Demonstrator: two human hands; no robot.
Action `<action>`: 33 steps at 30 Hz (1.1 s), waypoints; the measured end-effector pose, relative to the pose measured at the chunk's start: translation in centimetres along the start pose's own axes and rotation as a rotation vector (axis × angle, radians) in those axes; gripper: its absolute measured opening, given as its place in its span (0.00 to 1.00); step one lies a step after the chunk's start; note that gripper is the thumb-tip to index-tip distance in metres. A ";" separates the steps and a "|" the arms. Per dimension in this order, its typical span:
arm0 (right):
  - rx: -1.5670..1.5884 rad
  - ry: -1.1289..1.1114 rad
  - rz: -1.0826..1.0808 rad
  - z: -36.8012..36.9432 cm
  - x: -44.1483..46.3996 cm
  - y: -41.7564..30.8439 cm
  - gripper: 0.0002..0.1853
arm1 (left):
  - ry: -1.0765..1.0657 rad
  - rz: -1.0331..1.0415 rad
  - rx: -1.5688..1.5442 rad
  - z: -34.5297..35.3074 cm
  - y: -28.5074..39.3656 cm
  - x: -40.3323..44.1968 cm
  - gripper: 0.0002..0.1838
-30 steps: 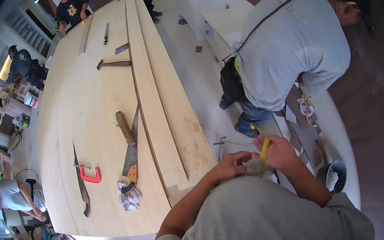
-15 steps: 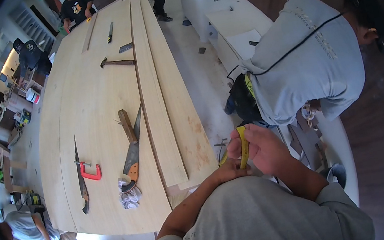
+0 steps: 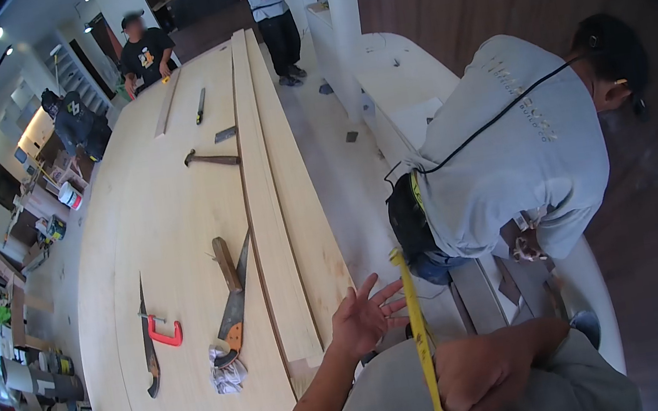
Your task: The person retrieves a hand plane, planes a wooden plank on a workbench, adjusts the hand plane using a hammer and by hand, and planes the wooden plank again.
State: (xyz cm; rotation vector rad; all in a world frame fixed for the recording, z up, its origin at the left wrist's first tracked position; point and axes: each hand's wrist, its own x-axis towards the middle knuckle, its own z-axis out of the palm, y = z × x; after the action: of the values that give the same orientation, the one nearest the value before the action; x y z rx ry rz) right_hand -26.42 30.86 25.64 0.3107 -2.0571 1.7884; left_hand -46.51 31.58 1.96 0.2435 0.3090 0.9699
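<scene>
My right hand (image 3: 479,374) is closed in front of my body, gripping a yellow measuring tape (image 3: 417,323). The tape stretches upward from my fist, and its free end stands in the air near a co-worker's hip. My left hand (image 3: 366,318) is open, palm up with fingers spread, just beyond the right edge of the large wooden panel (image 3: 164,229). It holds nothing and is apart from the tape. Whether a tape case sits inside my right fist is hidden.
On the panel lie long boards (image 3: 273,196), a hammer (image 3: 211,158), a handsaw (image 3: 236,307) touching a wooden block (image 3: 225,264), another saw (image 3: 150,348) and a red clamp (image 3: 166,333). A co-worker (image 3: 515,154) bends close on my right; several other people stand around.
My hands have separated: the left has opened and moved left, while the right has come down toward my body with the tape. The view has tilted up slightly.
</scene>
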 end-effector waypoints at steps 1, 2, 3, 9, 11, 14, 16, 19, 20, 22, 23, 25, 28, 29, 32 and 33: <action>0.075 0.010 -0.054 0.2 0.7 -0.2 0.22 | -0.005 0.060 0.175 0.2 0.0 0.3 0.50; 0.041 -0.012 -0.021 0.1 0.4 -0.1 0.17 | -0.011 0.123 0.349 0.1 -0.3 0.6 0.51; 0.008 -0.033 0.011 -0.2 0.0 0.1 0.12 | -0.014 0.187 0.523 0.1 -0.5 0.8 0.51; 0.040 0.461 -0.124 -1.4 0.7 -0.7 0.10 | -0.227 -0.020 0.835 1.0 -1.9 -0.5 0.49; 0.260 0.613 -0.114 -2.2 1.4 -1.0 0.12 | -0.293 -0.099 0.808 1.6 -2.1 -1.0 0.46; 0.301 0.696 -0.352 -5.3 2.9 1.2 0.12 | -0.209 -0.045 0.780 0.7 -2.1 -1.3 0.42; 0.280 0.734 -0.456 -7.3 3.3 2.0 0.13 | -0.114 0.008 0.783 0.3 -1.3 -2.4 0.38; 0.313 0.803 -0.468 -9.6 3.0 2.0 0.14 | -0.027 0.077 0.753 0.1 0.0 -4.8 0.30; 0.350 0.814 -0.441 -9.9 2.9 1.9 0.14 | 0.121 0.106 0.719 1.4 0.0 -5.8 0.20; 0.381 0.748 -0.368 -11.0 2.4 2.5 0.16 | 0.281 0.103 0.787 2.3 1.3 -7.7 0.14; 0.307 0.811 -0.268 -10.7 2.4 2.9 0.16 | 0.363 0.101 0.819 2.4 2.0 -8.7 0.10; 0.159 0.929 -0.067 -9.7 2.4 3.7 0.18 | 0.498 0.195 0.864 2.6 3.3 -10.5 0.06; -0.260 1.035 0.195 -8.0 1.6 6.4 0.20 | 0.755 0.312 0.921 3.0 6.9 -12.9 0.08; -0.277 0.994 0.235 -7.7 0.6 8.4 0.21 | 0.835 0.401 0.899 2.4 8.2 -13.7 0.09; -0.240 0.853 0.477 -6.2 -4.6 14.3 0.23 | 1.024 0.647 0.909 2.6 12.9 -16.1 0.12; -0.169 0.792 0.637 -5.4 -6.0 15.2 0.24 | 1.085 0.690 0.949 3.4 14.5 -16.7 0.14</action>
State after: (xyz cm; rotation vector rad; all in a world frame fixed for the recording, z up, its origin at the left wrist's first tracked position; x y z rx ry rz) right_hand -26.51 38.08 10.03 -1.0414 -1.7568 1.6184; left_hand -65.22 25.31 12.45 0.7028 1.7851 1.5230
